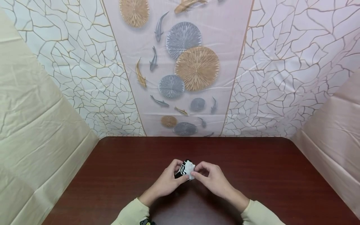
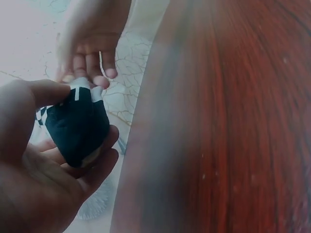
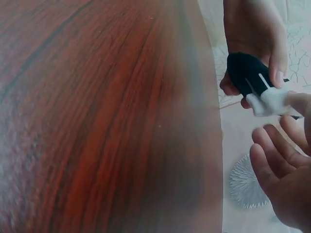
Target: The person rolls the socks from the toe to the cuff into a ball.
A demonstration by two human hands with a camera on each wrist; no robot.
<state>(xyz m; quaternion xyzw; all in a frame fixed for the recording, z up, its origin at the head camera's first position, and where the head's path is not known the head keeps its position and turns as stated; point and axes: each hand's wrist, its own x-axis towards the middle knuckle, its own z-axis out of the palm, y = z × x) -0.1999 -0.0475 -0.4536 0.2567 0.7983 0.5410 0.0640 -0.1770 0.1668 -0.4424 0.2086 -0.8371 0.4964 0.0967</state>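
Note:
Between the two hands, above the table, is a small folded bundle of socks (image 1: 189, 170), black and white with a checkered band. My left hand (image 1: 168, 182) grips its black end, thumb on the near side and fingers behind. In the left wrist view the black cloth of the socks (image 2: 77, 128) bulges out over the fingers. At the white end, my right hand (image 1: 215, 180) pinches the edge with thumb and forefinger. The right wrist view shows that white end (image 3: 269, 102) in two soft layers, with the right hand's other fingers (image 3: 272, 158) loosely bent below.
A dark red-brown wooden table (image 1: 126, 162) lies under the hands. Behind it hangs a patterned cloth (image 1: 197, 68) with fish and round leaf shapes. Plain beige cloth (image 1: 31, 125) encloses the left side, and similar cloth (image 1: 334, 134) the right.

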